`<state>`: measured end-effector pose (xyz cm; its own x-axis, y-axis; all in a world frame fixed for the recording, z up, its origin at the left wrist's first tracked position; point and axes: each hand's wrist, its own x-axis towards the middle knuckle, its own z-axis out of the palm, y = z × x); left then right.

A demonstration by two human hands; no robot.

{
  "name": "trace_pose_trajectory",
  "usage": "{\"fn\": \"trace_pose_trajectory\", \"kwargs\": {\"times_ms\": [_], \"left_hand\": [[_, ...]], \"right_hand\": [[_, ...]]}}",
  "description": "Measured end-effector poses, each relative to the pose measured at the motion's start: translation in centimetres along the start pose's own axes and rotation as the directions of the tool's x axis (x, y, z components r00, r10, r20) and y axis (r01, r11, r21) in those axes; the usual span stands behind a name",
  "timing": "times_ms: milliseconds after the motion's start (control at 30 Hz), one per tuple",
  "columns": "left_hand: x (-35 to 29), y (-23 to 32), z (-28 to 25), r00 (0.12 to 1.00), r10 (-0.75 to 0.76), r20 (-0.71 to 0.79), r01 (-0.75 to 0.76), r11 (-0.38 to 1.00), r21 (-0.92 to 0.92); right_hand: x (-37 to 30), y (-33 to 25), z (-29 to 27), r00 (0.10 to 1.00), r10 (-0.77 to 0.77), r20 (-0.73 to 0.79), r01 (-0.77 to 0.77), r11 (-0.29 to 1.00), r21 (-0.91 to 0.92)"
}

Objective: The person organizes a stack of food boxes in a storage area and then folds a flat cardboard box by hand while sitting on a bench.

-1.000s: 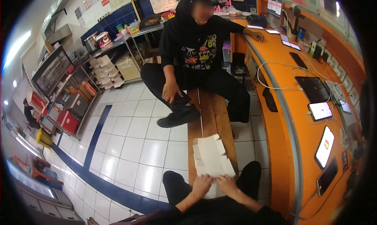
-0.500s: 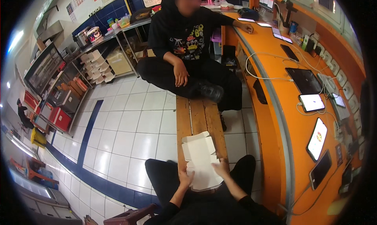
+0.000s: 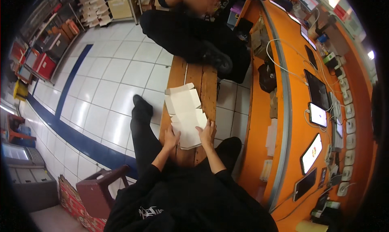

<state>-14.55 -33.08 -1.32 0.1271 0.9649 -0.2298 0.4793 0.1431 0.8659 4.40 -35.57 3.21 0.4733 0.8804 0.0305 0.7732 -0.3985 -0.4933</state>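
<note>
An unfolded white cardboard box blank (image 3: pixel 187 110) with cut flaps along its sides lies over the wooden bench (image 3: pixel 172 74) in front of me. My left hand (image 3: pixel 171 138) grips its near left edge, fingers curled at the side. At the near right edge my right hand (image 3: pixel 207 133) has its thumb on top of the card, the other fingers along or under the border. The far end of the blank is free of both hands and rests on or just over the planks.
Another person (image 3: pixel 190 33) in dark clothes sits across the bench, a shoe on its far end. To the right, an orange counter (image 3: pixel 283 163) carries phones, a tablet (image 3: pixel 317 88) and charging cables. A maroon plastic stool (image 3: pixel 95 195) stands at my lower left on white floor tiles.
My view has tipped further down, so everything sits higher in the picture. The other person's hand has risen off the leg and is blurred. Both my hands stay on the box blank.
</note>
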Motion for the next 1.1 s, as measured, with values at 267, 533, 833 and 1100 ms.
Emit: {"fn": "trace_pose_trajectory", "kwargs": {"times_ms": [267,533,833,1100], "left_hand": [[-3.4,6.9,-0.1,0.924,0.293,-0.245,-0.262,0.953,0.153],[-3.5,11.3,-0.5,0.985,0.138,0.1,-0.096,0.934,-0.343],[-4.5,14.4,0.7,0.995,0.093,0.043,-0.066,0.9,-0.431],[-4.2,18.6,-9.2,0.961,0.009,-0.276,-0.203,0.702,-0.682]], "right_hand": [[-0.4,-0.3,-0.9,0.934,-0.234,-0.269,0.191,0.965,-0.177],[1.8,-0.1,-0.4,0.999,-0.004,0.036,-0.005,0.972,0.234],[-0.1,-3.5,-8.0,0.969,-0.23,0.092,0.174,0.897,0.406],[-4.4,-11.7,-14.1,0.651,-0.759,-0.02,0.513,0.42,0.749]]}}
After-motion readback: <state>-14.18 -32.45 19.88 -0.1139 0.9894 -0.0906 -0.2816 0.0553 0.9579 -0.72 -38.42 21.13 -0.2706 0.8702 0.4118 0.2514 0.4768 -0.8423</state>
